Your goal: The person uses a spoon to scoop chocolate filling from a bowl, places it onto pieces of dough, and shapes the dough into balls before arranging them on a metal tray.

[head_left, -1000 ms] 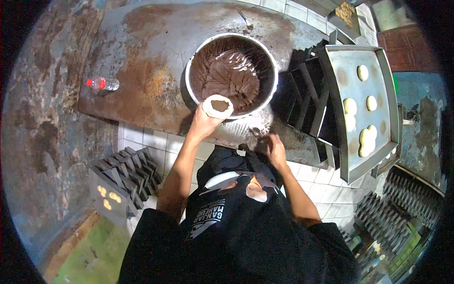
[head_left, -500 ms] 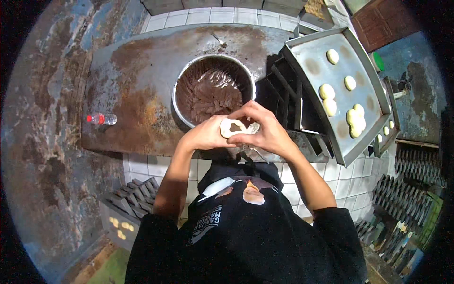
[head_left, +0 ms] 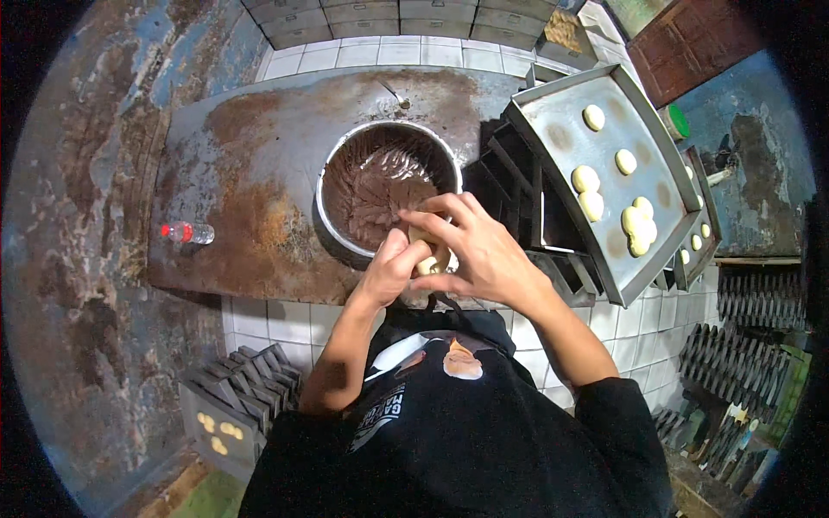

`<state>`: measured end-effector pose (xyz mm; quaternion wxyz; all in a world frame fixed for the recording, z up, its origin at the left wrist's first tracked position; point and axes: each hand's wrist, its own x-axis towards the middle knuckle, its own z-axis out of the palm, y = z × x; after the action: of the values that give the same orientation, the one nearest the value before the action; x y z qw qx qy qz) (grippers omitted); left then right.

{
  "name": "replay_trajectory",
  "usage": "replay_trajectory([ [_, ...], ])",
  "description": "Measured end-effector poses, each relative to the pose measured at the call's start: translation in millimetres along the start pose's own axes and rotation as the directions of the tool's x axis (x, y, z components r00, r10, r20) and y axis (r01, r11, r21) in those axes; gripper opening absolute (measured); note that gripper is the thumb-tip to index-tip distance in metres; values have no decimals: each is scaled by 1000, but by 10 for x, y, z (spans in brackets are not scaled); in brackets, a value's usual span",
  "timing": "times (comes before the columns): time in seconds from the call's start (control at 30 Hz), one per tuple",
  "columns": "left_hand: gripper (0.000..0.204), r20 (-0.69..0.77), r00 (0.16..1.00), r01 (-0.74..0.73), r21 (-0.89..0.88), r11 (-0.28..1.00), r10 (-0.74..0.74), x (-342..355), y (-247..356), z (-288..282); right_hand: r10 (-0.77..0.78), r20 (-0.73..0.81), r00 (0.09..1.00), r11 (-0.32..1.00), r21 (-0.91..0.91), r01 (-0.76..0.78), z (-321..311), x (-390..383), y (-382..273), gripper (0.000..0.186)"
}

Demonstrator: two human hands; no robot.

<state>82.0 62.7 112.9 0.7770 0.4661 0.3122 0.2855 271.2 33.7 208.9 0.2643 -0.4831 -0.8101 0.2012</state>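
My left hand and my right hand are closed together around a pale dough piece, mostly hidden by my fingers. My right fingers arch over it from above, and my left fingers curl against its left side. Just beyond, a large round metal bowl holds thick dark brown paste. The bowl stands on a stained metal table, near its front edge. To the right, a tilted metal tray carries several round dough pieces, resting on stacked metal trays.
A plastic bottle with a red cap lies on the table at left. A spoon lies behind the bowl. A green-lidded tub sits at right. Racks of trays stand lower right, and more trays lower left.
My right hand has risen from the table's front to join the left on the dough. Since half a second ago both hands have tightened over it, hiding the brown-filled centre.
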Motion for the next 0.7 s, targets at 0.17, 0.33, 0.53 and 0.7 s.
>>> replay_trajectory([
  [0.17,33,-14,999,36,-269,963,-41,-100,291,78,92,-96,991,973,218,-69,-67,-1,85,33],
  [0.33,26,-65,997,4,-330,944,-28,-155,304,110,169,-132,977,937,329,-117,-10,55,-58,35],
  [0.53,25,-70,995,42,-394,918,-76,-93,348,133,112,-260,959,982,179,-66,32,60,-27,35],
  [0.7,37,-125,973,-200,-44,979,193,0,384,303,315,-291,903,914,350,-206,-7,-24,60,24],
])
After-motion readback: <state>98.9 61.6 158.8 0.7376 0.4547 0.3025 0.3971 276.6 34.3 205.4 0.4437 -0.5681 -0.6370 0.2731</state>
